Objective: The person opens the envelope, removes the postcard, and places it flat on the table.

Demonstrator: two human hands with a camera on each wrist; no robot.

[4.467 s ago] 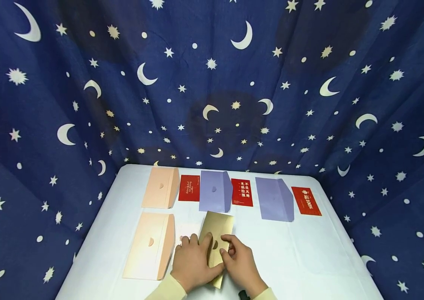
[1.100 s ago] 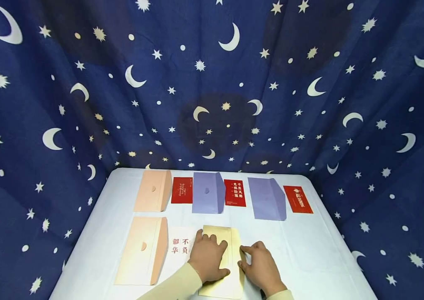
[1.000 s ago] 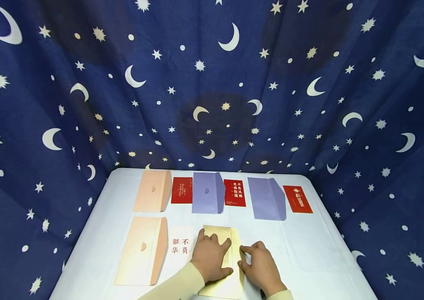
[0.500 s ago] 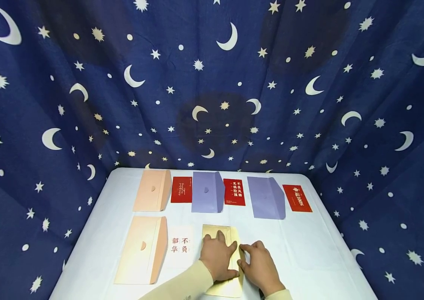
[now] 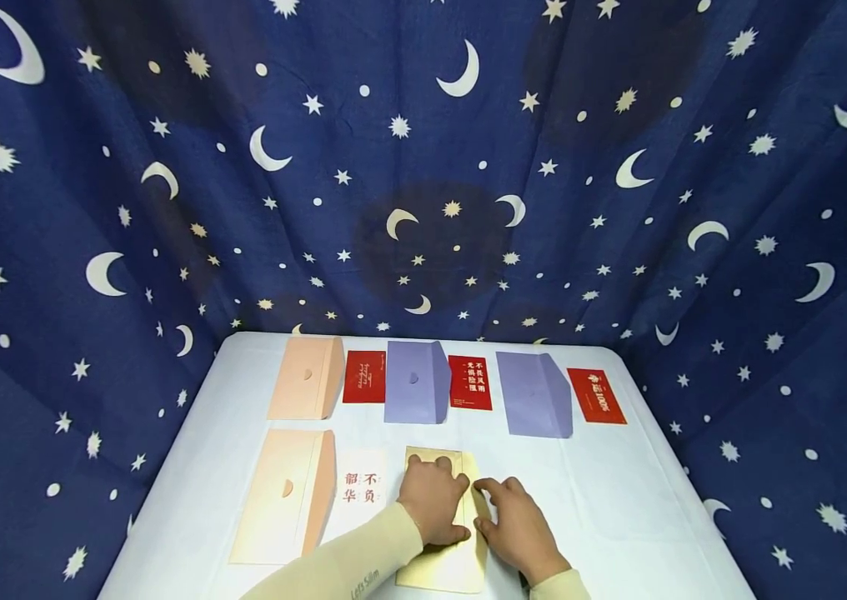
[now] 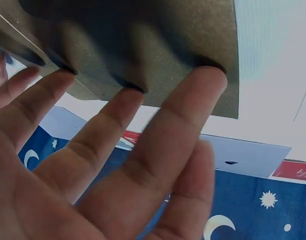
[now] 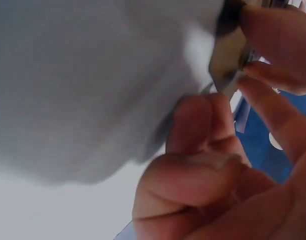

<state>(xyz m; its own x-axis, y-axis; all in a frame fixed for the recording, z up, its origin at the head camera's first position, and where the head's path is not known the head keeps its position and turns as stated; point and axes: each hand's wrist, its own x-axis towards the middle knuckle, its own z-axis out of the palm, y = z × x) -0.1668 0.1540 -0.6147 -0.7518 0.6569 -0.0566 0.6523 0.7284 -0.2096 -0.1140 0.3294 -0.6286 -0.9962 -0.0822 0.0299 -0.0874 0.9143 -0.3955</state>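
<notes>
A gold envelope (image 5: pixel 442 575) lies lengthwise at the near middle of the table, its flap unfolded toward the right. My left hand (image 5: pixel 431 500) rests on its body, fingers spread; in the left wrist view the straight fingertips touch the gold paper (image 6: pixel 213 30). At the flap's right edge my right hand (image 5: pixel 517 527) has its thumb and index finger on the paper. The right wrist view shows bent fingers (image 7: pixel 193 120) right beside the gold flap (image 7: pixel 225 57). Just left of the envelope lies a white card (image 5: pixel 360 512) with red characters.
A large peach envelope (image 5: pixel 273 517) lies at the near left, a smaller one (image 5: pixel 299 392) behind it. Two purple envelopes (image 5: pixel 410 400) (image 5: pixel 532 408) and red cards (image 5: pixel 365 377) (image 5: pixel 471 383) (image 5: pixel 598 396) line the back. A starry blue curtain (image 5: pixel 423 167) surrounds the white table (image 5: pixel 656 517).
The gold envelope, slanted with its flap folded over earlier, now lies straighter with the flap spread rightward. My left hand has shifted right across it, uncovering the white card; my right hand stays at the flap.
</notes>
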